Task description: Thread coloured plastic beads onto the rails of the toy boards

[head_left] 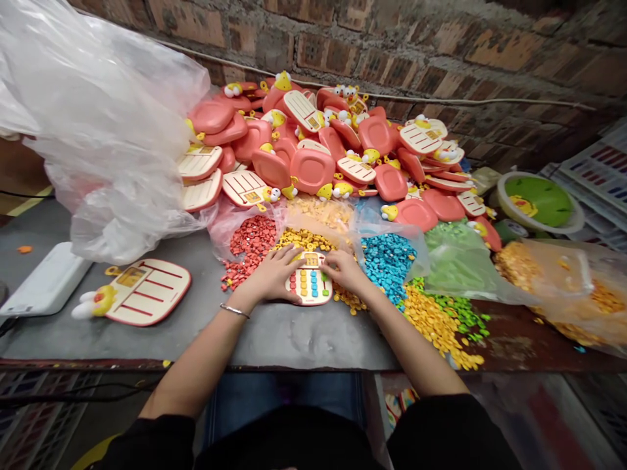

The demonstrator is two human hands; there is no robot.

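Note:
A cream and coral toy board (313, 299) lies on the table in front of me, with rows of small red, yellow, blue and green pieces in its slots. My left hand (269, 274) grips its left side, fingers at the upper edge and thumb low down. At the upper right of the board, my right hand (345, 269) has its fingertips pinched together over the green row; anything between them is hidden. Around the hands are piles of red pieces (252, 238), yellow pieces (304, 239) and blue pieces (388, 261).
A big heap of coral boards (313, 166) rests against the brick wall. To the left are a large plastic bag (122, 130), a separate unfilled board (151, 294) and a white device (46, 277). Loose yellow pieces (435, 320) and green pieces (463, 313) spread rightward near a green-lined bowl (539, 199).

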